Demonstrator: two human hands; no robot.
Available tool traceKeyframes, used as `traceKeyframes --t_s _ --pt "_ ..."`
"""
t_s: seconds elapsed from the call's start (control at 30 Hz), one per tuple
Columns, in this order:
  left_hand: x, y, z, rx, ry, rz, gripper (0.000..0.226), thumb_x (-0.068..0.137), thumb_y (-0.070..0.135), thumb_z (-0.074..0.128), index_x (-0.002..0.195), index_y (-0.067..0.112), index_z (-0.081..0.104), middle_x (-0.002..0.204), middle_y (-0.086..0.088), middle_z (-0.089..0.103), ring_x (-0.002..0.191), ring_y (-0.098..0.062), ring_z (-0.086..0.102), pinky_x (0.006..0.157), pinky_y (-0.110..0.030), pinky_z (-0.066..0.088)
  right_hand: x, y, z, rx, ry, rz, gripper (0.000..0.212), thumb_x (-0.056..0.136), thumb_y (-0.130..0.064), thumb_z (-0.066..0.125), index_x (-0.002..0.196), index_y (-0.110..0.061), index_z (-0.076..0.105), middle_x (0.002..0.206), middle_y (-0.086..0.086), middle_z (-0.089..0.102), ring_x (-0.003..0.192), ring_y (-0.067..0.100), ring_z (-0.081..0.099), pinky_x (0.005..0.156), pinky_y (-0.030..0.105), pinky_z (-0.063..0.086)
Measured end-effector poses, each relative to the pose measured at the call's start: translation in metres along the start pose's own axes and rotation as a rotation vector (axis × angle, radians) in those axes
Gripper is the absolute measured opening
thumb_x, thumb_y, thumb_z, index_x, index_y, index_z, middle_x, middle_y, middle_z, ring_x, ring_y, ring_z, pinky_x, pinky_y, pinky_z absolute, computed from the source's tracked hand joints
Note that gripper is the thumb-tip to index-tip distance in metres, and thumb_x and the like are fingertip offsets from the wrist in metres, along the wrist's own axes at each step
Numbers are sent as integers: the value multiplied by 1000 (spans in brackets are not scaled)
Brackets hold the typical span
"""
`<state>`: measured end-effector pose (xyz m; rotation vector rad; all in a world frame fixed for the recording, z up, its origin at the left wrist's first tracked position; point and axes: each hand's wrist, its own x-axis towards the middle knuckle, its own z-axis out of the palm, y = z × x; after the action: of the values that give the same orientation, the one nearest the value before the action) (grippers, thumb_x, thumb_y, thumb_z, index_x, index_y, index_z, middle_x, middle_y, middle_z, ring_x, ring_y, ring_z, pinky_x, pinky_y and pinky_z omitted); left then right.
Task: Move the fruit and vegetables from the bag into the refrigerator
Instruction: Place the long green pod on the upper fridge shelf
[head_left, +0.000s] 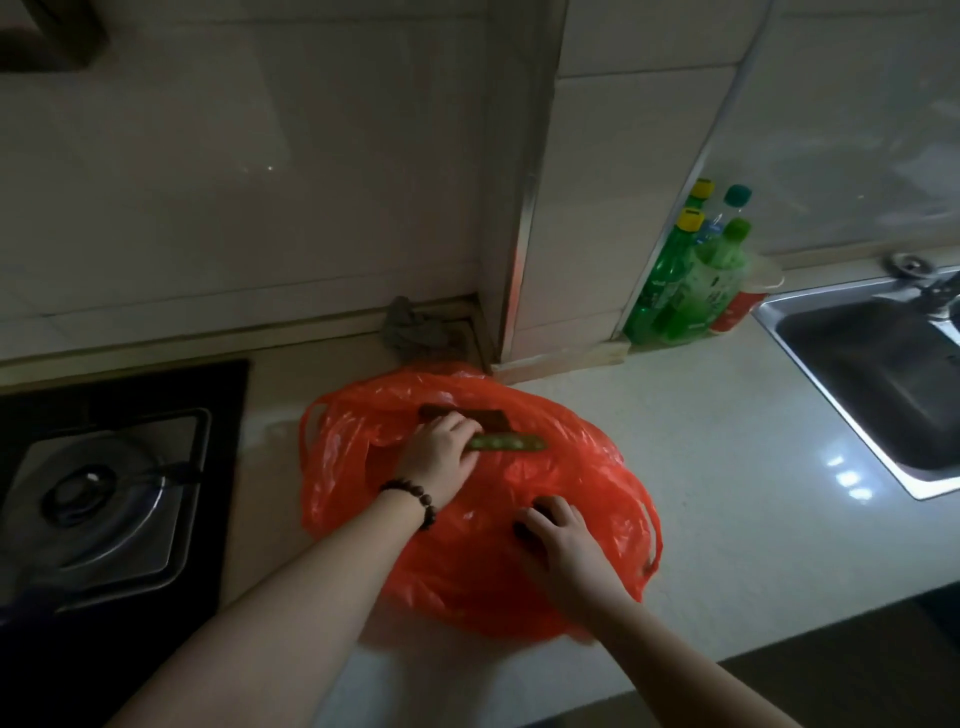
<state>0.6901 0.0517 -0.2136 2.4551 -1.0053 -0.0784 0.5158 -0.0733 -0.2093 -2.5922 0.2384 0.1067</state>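
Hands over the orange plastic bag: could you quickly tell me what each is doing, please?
Left hand: grips a green bumpy vegetable at the orange plastic bag.
Right hand: fingers curled, pressing on the bag.

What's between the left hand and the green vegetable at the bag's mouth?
Nothing visible: the left hand already grips the green vegetable at the red bag opening. The refrigerator is out of view, so that path can't be judged.

A dim home kitchen, shown by the pale countertop (701, 467) with a black gas hob (104, 493) at the left, a steel sink (883, 384) at the right, a tiled wall (260, 156) behind, and green bottles (685, 280) in the far corner.
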Motion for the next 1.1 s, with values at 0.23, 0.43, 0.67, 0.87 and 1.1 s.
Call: traceKeyframes --t_s 0.23,0.43,0.67,0.87,1.1 --pt "-28 25 -51 -91 261 -31 25 81 19 68 106 17 65 102 2 62 94 -18 61 79 -29 51 5 -8 -27 106 112 -68 31 93 -26 54 124 -24 54 126 2 46 115 22 45 92 30 44" --pt "-73 59 -105 -7 543 -230 23 81 22 70 102 15 67 98 -2 63 93 -21 59 77 -29 48 9 -34 -54 230 126 -271 42 85 -17 63 125 -24 54 124 1 49 114 21 50 95 32 47" --pt "-175 84 -145 69 735 -521 25 82 25 69 104 15 66 99 -2 63 90 -19 61 73 -29 49 -8 -99 -59 350 26 -532 45 80 -15 66 122 -23 52 118 -3 51 104 18 53 86 25 44" --pt "-296 94 -180 177 860 -797 25 86 33 63 106 18 63 94 6 56 80 -11 57 69 -24 48 -46 -187 -26 385 -153 -792 45 84 -16 65 125 -25 50 114 -10 43 101 9 49 86 16 41" --pt "-454 99 -212 283 1067 -1128 21 87 34 61 104 21 63 92 7 54 77 -12 54 70 -27 48 -111 -310 37 431 -418 -1049 43 86 -17 63 126 -23 50 119 -12 41 101 2 47 81 -6 29"
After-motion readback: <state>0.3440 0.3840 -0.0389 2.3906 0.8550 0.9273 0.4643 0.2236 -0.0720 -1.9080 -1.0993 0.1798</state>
